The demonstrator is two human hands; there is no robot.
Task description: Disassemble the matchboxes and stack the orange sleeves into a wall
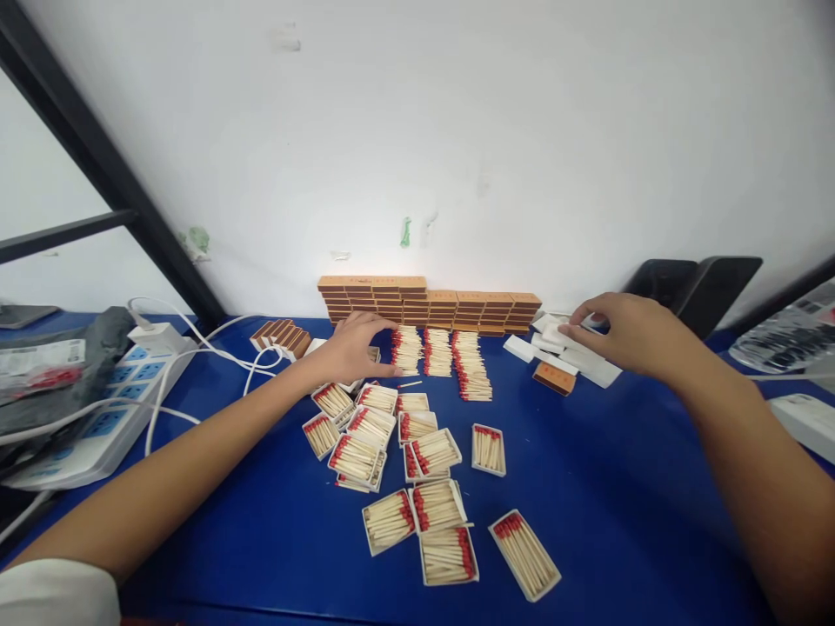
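Observation:
My left hand [357, 348] is at the left end of the loose matches, thumb and forefinger apart at the edge of the leftmost pile [408, 350]. Two more piles of red-headed matches, a middle one [437, 352] and a right one [470, 365], lie beside it. Over a heap of white matchbox trays [591, 365], my right hand [619, 330] has its thumb and forefinger pinched at one white tray [553, 330]. An orange matchbox sleeve [554, 378] lies just in front of that heap. Trays filled with matches [434, 452] are spread across the blue table [606, 504].
A wall of stacked matchboxes [430, 306] stands against the white wall. More brown boxes [280, 337], white cables and a power strip [123, 391] are on the left. Dark phone-like objects [691, 291] and a clear plastic package [783, 339] are on the right.

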